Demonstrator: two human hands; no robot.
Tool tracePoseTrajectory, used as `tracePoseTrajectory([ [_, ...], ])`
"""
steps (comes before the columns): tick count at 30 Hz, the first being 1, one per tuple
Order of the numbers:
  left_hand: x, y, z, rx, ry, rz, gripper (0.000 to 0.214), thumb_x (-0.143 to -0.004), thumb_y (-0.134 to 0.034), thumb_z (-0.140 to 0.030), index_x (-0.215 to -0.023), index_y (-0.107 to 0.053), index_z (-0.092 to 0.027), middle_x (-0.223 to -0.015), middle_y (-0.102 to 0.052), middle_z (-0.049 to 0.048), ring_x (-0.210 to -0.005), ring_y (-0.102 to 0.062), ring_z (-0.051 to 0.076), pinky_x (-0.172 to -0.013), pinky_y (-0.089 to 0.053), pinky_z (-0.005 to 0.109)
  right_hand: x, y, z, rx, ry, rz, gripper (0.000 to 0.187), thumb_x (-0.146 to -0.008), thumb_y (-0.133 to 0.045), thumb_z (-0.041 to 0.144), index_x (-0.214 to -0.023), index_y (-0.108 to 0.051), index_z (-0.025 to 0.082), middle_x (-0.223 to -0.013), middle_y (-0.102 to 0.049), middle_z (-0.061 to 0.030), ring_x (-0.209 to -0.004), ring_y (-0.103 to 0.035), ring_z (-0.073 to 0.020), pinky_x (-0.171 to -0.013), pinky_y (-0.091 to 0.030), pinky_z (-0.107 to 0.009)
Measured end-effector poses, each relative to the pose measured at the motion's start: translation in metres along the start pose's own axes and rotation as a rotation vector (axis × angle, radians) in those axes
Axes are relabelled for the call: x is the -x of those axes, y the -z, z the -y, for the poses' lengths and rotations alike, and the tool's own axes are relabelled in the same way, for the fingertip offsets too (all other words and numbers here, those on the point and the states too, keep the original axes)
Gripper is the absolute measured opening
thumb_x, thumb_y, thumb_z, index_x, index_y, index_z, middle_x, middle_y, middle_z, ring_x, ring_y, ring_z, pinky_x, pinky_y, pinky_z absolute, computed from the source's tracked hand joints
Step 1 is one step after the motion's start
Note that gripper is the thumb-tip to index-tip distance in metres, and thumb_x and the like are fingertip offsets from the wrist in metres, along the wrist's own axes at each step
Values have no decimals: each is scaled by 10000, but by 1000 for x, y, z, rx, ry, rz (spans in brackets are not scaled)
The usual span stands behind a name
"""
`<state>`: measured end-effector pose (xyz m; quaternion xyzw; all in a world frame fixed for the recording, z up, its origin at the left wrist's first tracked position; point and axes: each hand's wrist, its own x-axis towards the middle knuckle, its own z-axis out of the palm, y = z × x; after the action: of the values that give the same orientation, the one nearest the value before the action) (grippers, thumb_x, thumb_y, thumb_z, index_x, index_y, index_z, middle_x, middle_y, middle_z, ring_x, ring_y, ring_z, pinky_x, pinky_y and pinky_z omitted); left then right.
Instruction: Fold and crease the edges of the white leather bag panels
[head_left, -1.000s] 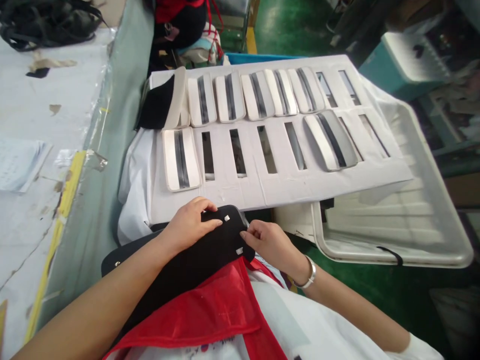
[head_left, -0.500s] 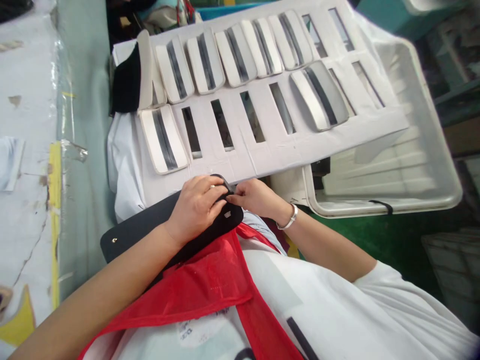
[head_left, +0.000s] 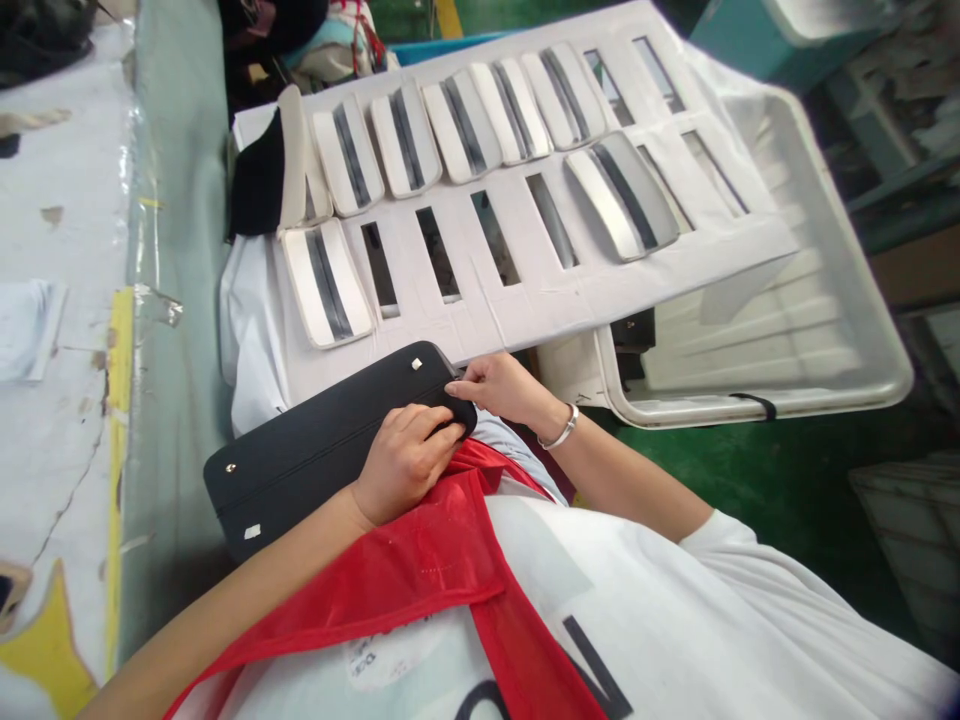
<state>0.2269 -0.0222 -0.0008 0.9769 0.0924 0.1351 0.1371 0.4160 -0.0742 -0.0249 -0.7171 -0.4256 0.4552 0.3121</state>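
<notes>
A long black bag [head_left: 315,440] with rounded corners and a seam along its middle lies against my apron, its flat underside facing me. One metal stud and small white patches show near its corners. My left hand [head_left: 411,455] is closed over the bag's right end, fingers curled on its near edge. Beside it, my right hand [head_left: 501,388] pinches at the bag's right end with thumb and forefinger. Whatever sits between those fingertips is too small to make out.
Just beyond the bag stands a white slotted board [head_left: 465,320], with several curved white pieces set over slots. A pale plastic bin [head_left: 832,385] is under its right side. To my left runs a worktable [head_left: 56,400] edged with yellow tape.
My left hand has slid toward me, off the bag's far right corner, onto its near edge. The bag has tipped so more of its seamed underside shows. My right hand stays at its end.
</notes>
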Motion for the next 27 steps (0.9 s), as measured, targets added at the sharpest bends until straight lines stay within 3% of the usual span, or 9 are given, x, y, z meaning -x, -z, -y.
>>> tracePoseTrajectory([
  [6, 0, 4, -2, 55, 15, 87, 226, -886, -499, -208, -1055, -644, -168, -1062, -658, 99, -942, -568, 208, -801, -440, 355, 7, 1, 12, 139, 46, -45, 353, -789, -581, 419, -585, -584, 131, -491, -506, 28, -484, -388, -66, -476, -249, -221],
  [9, -12, 15, 19, 113, 232, 44, 329, -851, -572, -360, -1121, -607, -175, -1170, -610, 115, -1088, -537, 238, -937, -432, 400, 10, 5, 22, 198, 43, -43, 299, -791, -589, 363, -592, -590, 141, -530, -536, 19, -502, -421, -73, -492, -265, -220],
  [12, -32, 25, 53, 157, 500, -14, 476, -837, -571, -428, -1211, -557, -134, -1221, -580, 136, -1161, -513, 250, -1017, -399, 419, 9, 9, 27, 226, 23, -19, 278, -786, -591, 334, -576, -557, 154, -516, -510, 28, -492, -409, -74, -493, -264, -219],
  [15, -51, 27, 83, 331, 642, 148, 377, -821, -578, -395, -1097, -646, -147, -1100, -650, 94, -1035, -596, 225, -950, -456, 373, 6, 11, 27, 222, 13, 10, 291, -785, -583, 341, -563, -513, 167, -501, -472, 42, -480, -383, -72, -481, -255, -216],
  [17, -59, 24, 94, 441, 681, 221, 304, -791, -602, -375, -1003, -690, -175, -1018, -673, 59, -938, -625, 200, -882, -484, 334, 4, 11, 26, 213, -4, 25, 299, -789, -577, 353, -564, -502, 171, -497, -461, 47, -479, -377, -73, -479, -253, -215],
  [27, -76, 18, 97, 556, 706, 219, 147, -723, -610, -215, -859, -663, -192, -903, -651, 19, -832, -606, 164, -761, -484, 294, -3, 13, 28, 200, -103, 100, 305, -806, -549, 362, -572, -480, 178, -505, -463, 46, -484, -365, -79, -477, -251, -215],
])
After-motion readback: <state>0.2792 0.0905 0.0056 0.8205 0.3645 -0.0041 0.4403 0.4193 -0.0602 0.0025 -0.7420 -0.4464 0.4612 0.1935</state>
